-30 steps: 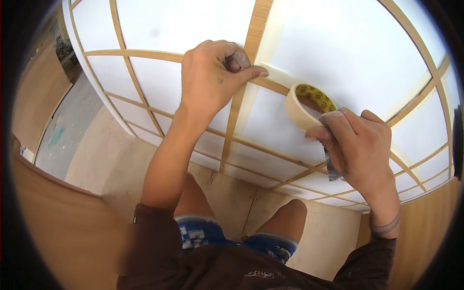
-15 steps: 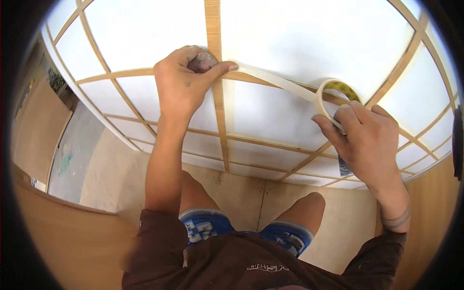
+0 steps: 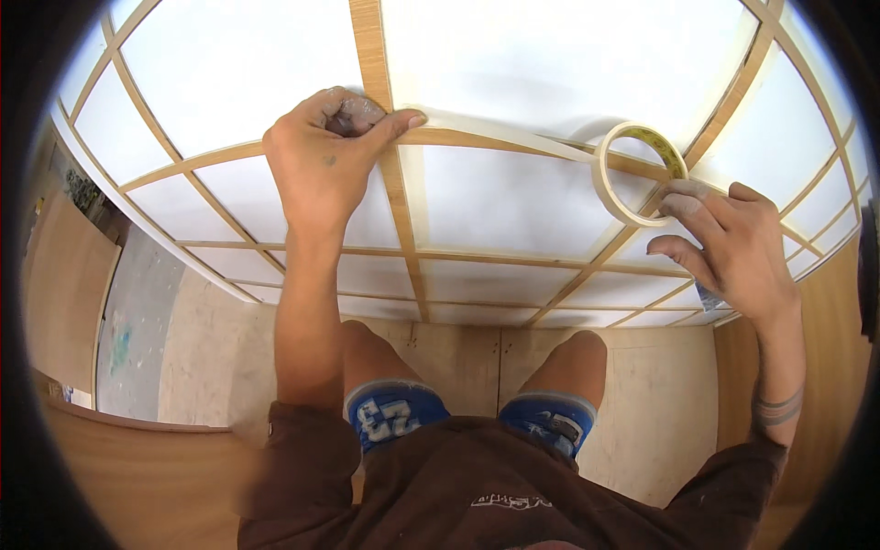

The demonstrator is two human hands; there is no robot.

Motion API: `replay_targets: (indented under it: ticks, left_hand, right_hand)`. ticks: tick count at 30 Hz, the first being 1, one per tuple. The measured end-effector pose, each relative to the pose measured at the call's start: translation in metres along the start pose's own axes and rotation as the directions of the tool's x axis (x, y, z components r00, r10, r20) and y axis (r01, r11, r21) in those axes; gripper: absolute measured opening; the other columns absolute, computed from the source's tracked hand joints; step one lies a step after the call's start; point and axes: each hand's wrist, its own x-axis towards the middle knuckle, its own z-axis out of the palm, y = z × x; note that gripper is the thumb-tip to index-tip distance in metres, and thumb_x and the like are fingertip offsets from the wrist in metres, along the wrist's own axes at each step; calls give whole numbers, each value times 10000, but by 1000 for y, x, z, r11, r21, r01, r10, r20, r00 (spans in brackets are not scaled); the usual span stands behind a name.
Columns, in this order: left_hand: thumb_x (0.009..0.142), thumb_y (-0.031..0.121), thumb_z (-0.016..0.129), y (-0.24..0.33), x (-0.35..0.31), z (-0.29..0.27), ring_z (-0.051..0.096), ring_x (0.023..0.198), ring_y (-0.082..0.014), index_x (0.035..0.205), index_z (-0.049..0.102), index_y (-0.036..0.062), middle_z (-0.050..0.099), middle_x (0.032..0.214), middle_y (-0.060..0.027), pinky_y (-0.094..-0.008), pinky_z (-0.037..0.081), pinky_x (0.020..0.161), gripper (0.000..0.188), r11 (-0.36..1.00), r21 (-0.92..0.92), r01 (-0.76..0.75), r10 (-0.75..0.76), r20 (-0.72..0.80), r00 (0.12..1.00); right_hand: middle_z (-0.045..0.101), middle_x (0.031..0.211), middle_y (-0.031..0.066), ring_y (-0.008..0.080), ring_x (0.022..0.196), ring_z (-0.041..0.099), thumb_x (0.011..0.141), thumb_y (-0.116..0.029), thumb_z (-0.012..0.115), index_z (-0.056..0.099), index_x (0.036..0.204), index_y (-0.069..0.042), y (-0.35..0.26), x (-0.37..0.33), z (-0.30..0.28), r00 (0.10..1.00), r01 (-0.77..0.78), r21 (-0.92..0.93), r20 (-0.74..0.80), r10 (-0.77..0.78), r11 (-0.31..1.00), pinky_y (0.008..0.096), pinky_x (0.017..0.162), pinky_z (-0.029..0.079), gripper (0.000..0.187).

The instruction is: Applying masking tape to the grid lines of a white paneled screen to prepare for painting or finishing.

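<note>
A strip of cream masking tape [image 3: 504,135] stretches along a wooden bar of a white latticed panel [image 3: 513,197]. At a crossing of the wooden bars my left hand [image 3: 321,170] has its fingers curled in, with grey smears on them. Its thumb presses the strip's left end against the panel. On the right, my right hand [image 3: 738,243] pinches the lower right rim of the roll of masking tape [image 3: 603,179], its thumb held apart below. The roll stands tilted close to the panel, the strip running from its left side. Something small and dark blue [image 3: 708,297] shows behind my right hand, partly hidden.
Wooden boards [image 3: 147,467] flank me at lower left, with another wooden surface [image 3: 761,385] at right. Beneath the panel lies a pale plywood floor [image 3: 642,394]. A paint-spotted grey floor [image 3: 137,321] and a leaning brown board [image 3: 69,284] are at far left.
My right hand has moved right and slightly down, its thumb opening away from the roll. The strip now lies closer along the bar. My view has shifted slightly; the left thumb stays on the strip's end.
</note>
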Motion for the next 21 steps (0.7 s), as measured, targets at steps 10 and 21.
replay_targets:
  ticks: [10,21]
  left_hand:
    - [746,156,1014,2,3,3,530,604,-65,730,737,10,659,655,5,-236,435,547,313,998,-28,61,-61,-33,998]
    - [738,194,1021,5,1,2,519,599,-66,737,740,15,651,650,11,-233,431,552,333,997,-2,72,-72,-32,997]
  right_hand:
    - [579,597,103,278,480,551,970,-295,804,630,715,-60,-6,11,-3,951,-307,-112,-76,300,945,390,504,436,387]
    - [607,530,136,300,471,630,1022,-420,718,648,621,-67,-27,23,16,860,-502,-334,-98,500,798,387,483,519,538]
